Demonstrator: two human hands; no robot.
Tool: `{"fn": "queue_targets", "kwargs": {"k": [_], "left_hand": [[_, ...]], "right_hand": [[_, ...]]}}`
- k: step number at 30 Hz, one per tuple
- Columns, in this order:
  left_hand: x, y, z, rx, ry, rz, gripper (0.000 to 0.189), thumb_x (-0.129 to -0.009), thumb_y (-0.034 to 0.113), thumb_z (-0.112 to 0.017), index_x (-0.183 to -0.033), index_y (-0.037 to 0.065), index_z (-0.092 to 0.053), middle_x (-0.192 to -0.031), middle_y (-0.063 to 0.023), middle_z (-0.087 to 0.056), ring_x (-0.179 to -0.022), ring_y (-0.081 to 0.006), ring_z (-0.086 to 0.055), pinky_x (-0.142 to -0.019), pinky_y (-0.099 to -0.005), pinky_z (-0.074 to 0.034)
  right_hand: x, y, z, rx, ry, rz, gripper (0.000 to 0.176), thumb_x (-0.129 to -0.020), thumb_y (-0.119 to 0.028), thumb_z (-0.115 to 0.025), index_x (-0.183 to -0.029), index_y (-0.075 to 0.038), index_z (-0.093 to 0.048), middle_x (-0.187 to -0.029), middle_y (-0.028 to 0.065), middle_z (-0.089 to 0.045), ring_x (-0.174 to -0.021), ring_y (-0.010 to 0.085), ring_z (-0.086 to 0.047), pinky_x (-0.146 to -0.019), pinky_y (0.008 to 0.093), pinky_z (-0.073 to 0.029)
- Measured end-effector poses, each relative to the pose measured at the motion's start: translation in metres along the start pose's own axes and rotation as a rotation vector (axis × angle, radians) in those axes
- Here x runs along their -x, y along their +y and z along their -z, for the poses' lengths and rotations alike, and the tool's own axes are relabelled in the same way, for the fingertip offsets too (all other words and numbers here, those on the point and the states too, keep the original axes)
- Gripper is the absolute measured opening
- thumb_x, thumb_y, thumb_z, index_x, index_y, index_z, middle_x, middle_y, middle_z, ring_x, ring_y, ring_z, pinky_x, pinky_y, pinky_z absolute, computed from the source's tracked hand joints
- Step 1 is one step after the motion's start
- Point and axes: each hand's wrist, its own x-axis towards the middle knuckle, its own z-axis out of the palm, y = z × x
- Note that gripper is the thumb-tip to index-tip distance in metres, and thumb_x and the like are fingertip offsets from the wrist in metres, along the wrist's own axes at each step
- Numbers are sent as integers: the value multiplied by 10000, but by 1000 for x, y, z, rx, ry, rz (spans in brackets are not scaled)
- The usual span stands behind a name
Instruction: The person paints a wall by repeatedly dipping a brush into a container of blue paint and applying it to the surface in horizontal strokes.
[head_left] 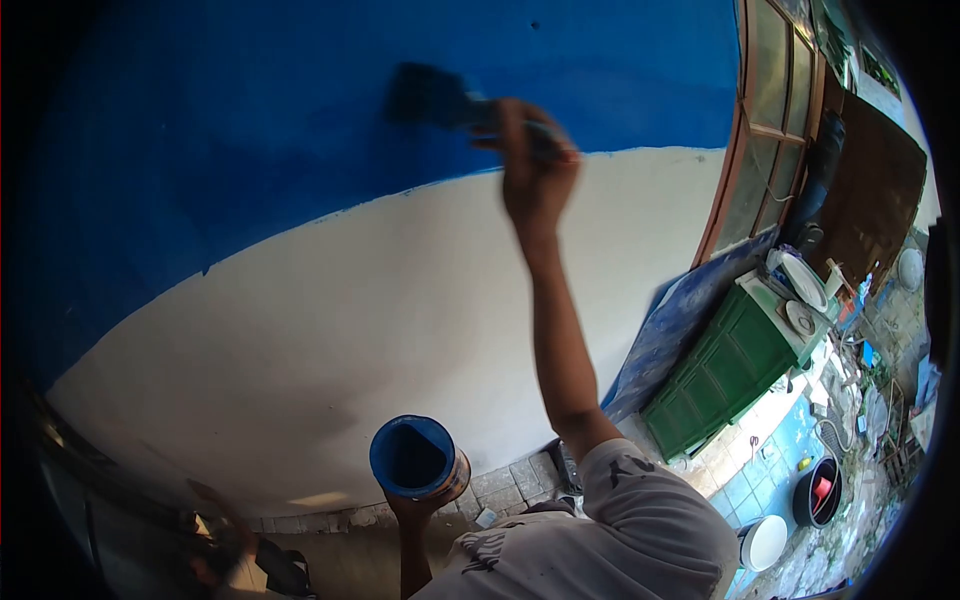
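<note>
Raised against the wall, my right hand (pixel 540 165) is closed around the handle of a wide paintbrush (pixel 430 97), blurred by motion. The dark bristles lie over the blue painted part of the wall (pixel 300 90). Below it the wall is white (pixel 330 290), with an uneven border between the two colours. My left hand (pixel 410 507) grips a paint can (pixel 455 478) from beneath, low in front of my body. The can's mouth faces up toward me, its rim and inner wall coated with blue paint.
To the right is a wood-framed window (pixel 770 120). A green cabinet (pixel 725 365) stands below it, with a blue patterned sheet (pixel 655 325) behind. A black bucket (pixel 817 493), a white bucket (pixel 763 543) and scattered clutter lie on the ground. Paving (pixel 510 485) runs along the wall's foot.
</note>
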Motion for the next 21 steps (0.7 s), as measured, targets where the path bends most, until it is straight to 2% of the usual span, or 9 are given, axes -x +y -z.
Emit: {"fn": "queue_targets", "kwargs": {"k": [1, 4, 5, 10, 12, 14, 17, 19, 21], "left_hand": [[34, -39, -47, -310, 23, 29, 1123, -741, 399, -900, -1575, 16, -252, -1467, -158, -511, -1325, -234, -549, -1117, -389, -458], [152, -167, -156, -738, -313, 103, 1227, -635, 371, -997, -1570, 46, -272, -1436, -148, -533, -1313, -272, -560, -1108, -436, -473], [138, -141, -193, -468, -256, 322, 1245, -520, 261, -1048, -1521, 66, -333, -1403, -132, -543, -1261, -277, -589, -1079, -435, -490], [142, -155, -177, -451, -296, 360, 1199, -484, 221, -1060, -1468, 54, -397, -1367, -133, -567, -1230, -271, -600, -1068, -432, -501], [141, -159, -167, -655, -260, 324, 1171, -481, 214, -1059, -1452, 41, -427, -1347, -135, -583, -1213, -264, -609, -1074, -428, -504], [143, -163, -162, -596, -241, 334, 1170, -482, 209, -1057, -1453, 40, -427, -1346, -133, -584, -1211, -263, -610, -1075, -428, -506], [136, -170, -170, -516, -244, 339, 1168, -484, 201, -1054, -1456, 38, -428, -1345, -130, -586, -1209, -263, -613, -1075, -429, -509], [133, -175, -178, -479, -257, 337, 1166, -484, 196, -1052, -1457, 37, -429, -1345, -127, -588, -1208, -262, -614, -1076, -429, -512], [129, -178, -188, -444, -286, 338, 1165, -485, 191, -1051, -1459, 36, -430, -1344, -125, -589, -1206, -262, -615, -1076, -429, -514]], "right_hand": [[-9, 0, 22, -10, 92, -31, 271, -1008, -189, -713, -1073, 73, -722, -882, 145, -757, -764, 180, -746, -696, 312, -622], [-31, -12, 66, 181, 229, 48, 252, -1009, -161, -699, -1034, 88, -726, -853, 145, -744, -762, 191, -751, -675, 323, -639], [-38, -14, 75, 222, 249, 63, 246, -1010, -161, -699, -1035, 82, -728, -869, 135, -745, -776, 189, -752, -683, 318, -641], [-63, -25, 110, 561, 337, 254, 187, -998, -146, -707, -1057, 28, -741, -908, 125, -744, -783, 205, -753, -666, 311, -620], [-69, -24, 124, 1105, 352, 423, 156, -991, -128, -709, -1046, 9, -761, -914, 153, -770, -799, 193, -759, -698, 312, -595], [-65, -3, 123, 941, 332, 260, 112, -1000, -121, -694, -1053, -52, -764, -977, 161, -762, -833, 215, -753, -689, 330, -561], [-28, 4, 64, 955, 61, 382, 230, -903, 15, -653, -1115, -64, -693, -983, 126, -709, -868, 321, -699, -726, 388, -560], [7, 7, 18, 923, -87, 461, 300, -852, -24, -675, -1150, -56, -674, -1084, 92, -701, -944, 307, -688, -720, 389, -579], [41, -5, -30, 727, -212, 638, 359, -830, -71, -698, -1185, -33, -671, -1159, 206, -661, -936, 304, -698, -684, 404, -606]]}}
